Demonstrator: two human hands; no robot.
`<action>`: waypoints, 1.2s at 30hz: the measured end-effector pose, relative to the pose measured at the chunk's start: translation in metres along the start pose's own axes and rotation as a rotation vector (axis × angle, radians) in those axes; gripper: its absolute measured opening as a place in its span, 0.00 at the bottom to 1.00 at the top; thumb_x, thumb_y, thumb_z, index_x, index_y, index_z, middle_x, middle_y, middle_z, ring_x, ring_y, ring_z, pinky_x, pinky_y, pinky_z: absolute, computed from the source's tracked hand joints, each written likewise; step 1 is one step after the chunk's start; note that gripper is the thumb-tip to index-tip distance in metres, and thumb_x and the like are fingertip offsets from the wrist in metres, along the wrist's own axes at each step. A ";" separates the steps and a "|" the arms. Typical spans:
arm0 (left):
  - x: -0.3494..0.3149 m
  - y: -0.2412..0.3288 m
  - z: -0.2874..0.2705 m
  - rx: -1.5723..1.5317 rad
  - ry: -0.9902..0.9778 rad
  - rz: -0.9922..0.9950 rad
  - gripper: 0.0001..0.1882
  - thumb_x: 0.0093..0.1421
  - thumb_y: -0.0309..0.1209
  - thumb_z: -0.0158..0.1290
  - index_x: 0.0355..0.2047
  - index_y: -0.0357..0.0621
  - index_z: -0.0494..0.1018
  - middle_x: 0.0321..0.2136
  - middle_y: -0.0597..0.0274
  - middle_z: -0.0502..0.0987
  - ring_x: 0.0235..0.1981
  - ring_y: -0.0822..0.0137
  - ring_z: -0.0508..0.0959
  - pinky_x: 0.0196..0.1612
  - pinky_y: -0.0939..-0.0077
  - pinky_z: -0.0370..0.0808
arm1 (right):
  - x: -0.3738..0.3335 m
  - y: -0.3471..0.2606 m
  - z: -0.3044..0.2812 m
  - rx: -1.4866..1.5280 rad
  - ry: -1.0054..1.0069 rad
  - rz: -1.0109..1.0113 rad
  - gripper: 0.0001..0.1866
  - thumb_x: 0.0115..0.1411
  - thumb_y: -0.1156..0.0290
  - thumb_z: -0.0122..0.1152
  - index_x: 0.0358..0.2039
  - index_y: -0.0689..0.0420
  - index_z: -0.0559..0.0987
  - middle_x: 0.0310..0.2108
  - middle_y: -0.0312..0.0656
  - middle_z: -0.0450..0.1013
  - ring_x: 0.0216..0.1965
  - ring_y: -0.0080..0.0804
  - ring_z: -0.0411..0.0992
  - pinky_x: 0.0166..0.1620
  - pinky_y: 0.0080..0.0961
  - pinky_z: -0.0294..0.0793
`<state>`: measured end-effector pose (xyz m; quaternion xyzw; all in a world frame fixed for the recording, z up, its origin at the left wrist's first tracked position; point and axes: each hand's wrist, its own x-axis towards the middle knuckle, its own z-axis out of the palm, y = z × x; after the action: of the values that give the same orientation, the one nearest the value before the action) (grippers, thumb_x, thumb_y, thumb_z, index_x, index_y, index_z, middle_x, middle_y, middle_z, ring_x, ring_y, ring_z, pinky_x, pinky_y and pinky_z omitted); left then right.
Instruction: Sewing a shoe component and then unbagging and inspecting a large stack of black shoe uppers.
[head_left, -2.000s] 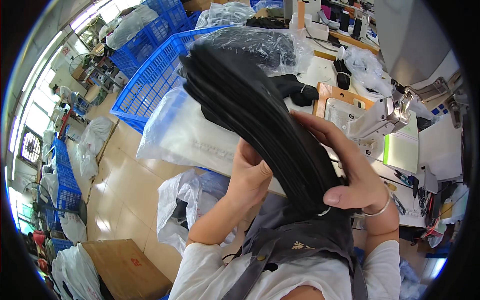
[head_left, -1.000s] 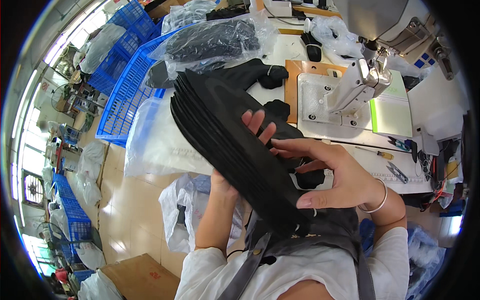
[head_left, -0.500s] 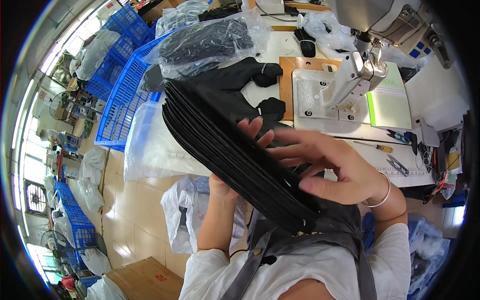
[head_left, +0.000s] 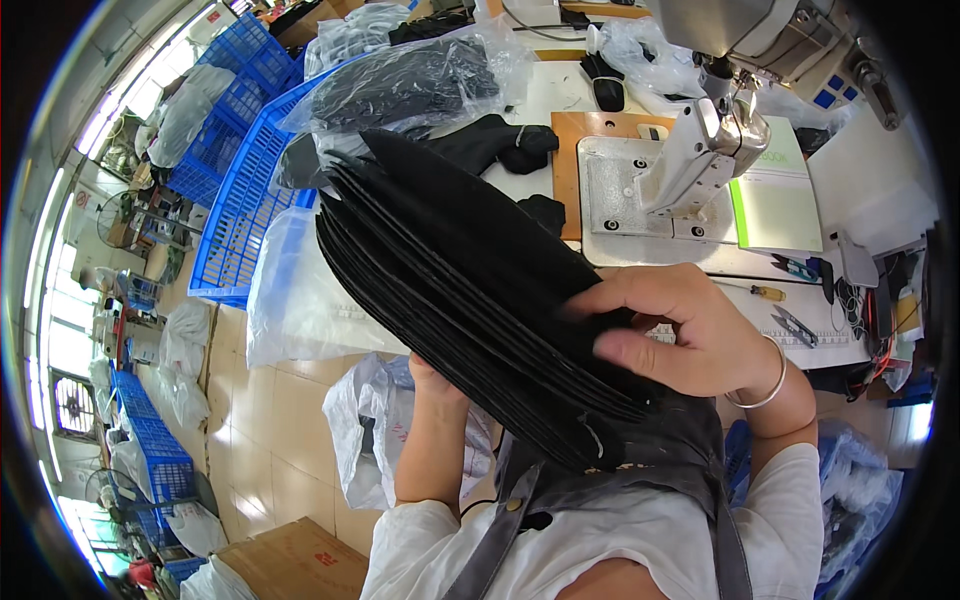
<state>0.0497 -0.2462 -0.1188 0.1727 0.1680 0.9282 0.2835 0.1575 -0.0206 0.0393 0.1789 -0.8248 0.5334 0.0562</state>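
Note:
A thick stack of long, black, flat fabric pieces (head_left: 450, 290) with pointed far ends lies slantwise in front of my chest. My left hand (head_left: 430, 378) is closed round its underside; most of the fingers are hidden behind the stack. My right hand (head_left: 680, 330), with a bangle at the wrist, grips the upper layers near the right end, thumb at the edge and the slightly blurred fingers over the top. The layers are fanned apart, and the topmost piece stands out at the far end.
Ahead on the white table are a sewing machine (head_left: 700, 160), a green-edged notebook (head_left: 785, 190), a screwdriver (head_left: 755, 290) and thread snips (head_left: 795, 328). A blue crate (head_left: 225, 245) and a plastic bag of black material (head_left: 420, 85) are at the left. A cardboard box (head_left: 295, 560) stands on the floor.
The stack has spread from a tight bundle into fanned layers, with its upper pieces pushed farther away. My right hand's fingers have come down onto the top of the stack.

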 end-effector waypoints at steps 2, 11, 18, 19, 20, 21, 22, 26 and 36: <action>-0.003 0.000 -0.005 -0.008 0.005 -0.004 0.45 0.40 0.41 0.68 0.57 0.41 0.62 0.55 0.53 0.66 0.55 0.53 0.67 0.59 0.58 0.64 | 0.000 0.001 0.004 0.000 -0.008 0.061 0.15 0.50 0.79 0.55 0.41 0.61 0.78 0.36 0.42 0.76 0.32 0.28 0.74 0.33 0.23 0.70; 0.002 0.000 0.006 -0.020 0.028 -0.027 0.42 0.40 0.41 0.68 0.55 0.39 0.65 0.53 0.52 0.68 0.54 0.53 0.68 0.59 0.57 0.65 | 0.004 0.008 0.005 -0.083 0.120 -0.205 0.14 0.54 0.78 0.53 0.43 0.60 0.76 0.26 0.47 0.72 0.24 0.40 0.70 0.27 0.27 0.67; -0.001 -0.001 0.002 -0.039 0.034 0.011 0.43 0.40 0.42 0.68 0.56 0.41 0.64 0.54 0.52 0.67 0.56 0.53 0.67 0.60 0.58 0.64 | 0.005 0.006 0.017 -0.038 0.211 -0.153 0.14 0.54 0.79 0.53 0.42 0.60 0.76 0.24 0.47 0.71 0.22 0.40 0.70 0.27 0.28 0.68; 0.000 -0.001 0.006 -0.040 0.034 0.009 0.43 0.40 0.42 0.68 0.56 0.41 0.64 0.54 0.52 0.67 0.56 0.53 0.67 0.60 0.58 0.64 | 0.006 0.005 0.021 -0.017 0.327 -0.132 0.14 0.54 0.79 0.54 0.42 0.60 0.76 0.24 0.47 0.71 0.22 0.41 0.70 0.27 0.28 0.68; 0.002 -0.002 0.010 -0.028 0.037 0.011 0.43 0.40 0.42 0.68 0.56 0.41 0.64 0.54 0.52 0.67 0.56 0.53 0.67 0.60 0.58 0.63 | 0.004 0.005 0.017 -0.018 0.328 -0.131 0.14 0.54 0.79 0.54 0.42 0.60 0.76 0.24 0.47 0.71 0.22 0.41 0.70 0.27 0.28 0.68; 0.003 -0.001 0.013 -0.013 0.042 0.017 0.43 0.40 0.42 0.68 0.56 0.41 0.63 0.55 0.52 0.66 0.56 0.53 0.66 0.60 0.58 0.63 | 0.002 0.006 0.011 -0.117 0.211 -0.142 0.15 0.51 0.81 0.52 0.41 0.60 0.77 0.26 0.47 0.72 0.25 0.41 0.71 0.30 0.26 0.68; 0.002 -0.001 0.010 -0.012 0.043 0.020 0.43 0.40 0.42 0.68 0.56 0.41 0.63 0.55 0.52 0.66 0.56 0.53 0.66 0.60 0.58 0.63 | 0.001 0.006 0.007 -0.214 0.094 -0.152 0.17 0.49 0.83 0.51 0.40 0.60 0.78 0.27 0.47 0.73 0.28 0.41 0.73 0.33 0.23 0.69; -0.001 0.000 -0.002 0.008 0.019 0.002 0.44 0.40 0.43 0.68 0.56 0.41 0.64 0.54 0.53 0.67 0.56 0.53 0.67 0.60 0.58 0.63 | 0.005 0.008 0.007 -0.119 0.102 -0.228 0.16 0.50 0.82 0.52 0.42 0.60 0.77 0.23 0.46 0.71 0.22 0.40 0.70 0.26 0.28 0.68; 0.002 -0.002 0.003 -0.017 0.017 0.021 0.43 0.40 0.42 0.68 0.56 0.42 0.64 0.54 0.54 0.68 0.55 0.53 0.68 0.59 0.57 0.64 | 0.002 0.003 0.011 -0.166 0.145 -0.129 0.19 0.46 0.84 0.52 0.41 0.59 0.77 0.26 0.46 0.73 0.24 0.41 0.72 0.37 0.29 0.72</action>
<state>0.0503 -0.2428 -0.1160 0.1643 0.1606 0.9339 0.2738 0.1553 -0.0299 0.0329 0.1872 -0.8468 0.4700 0.1645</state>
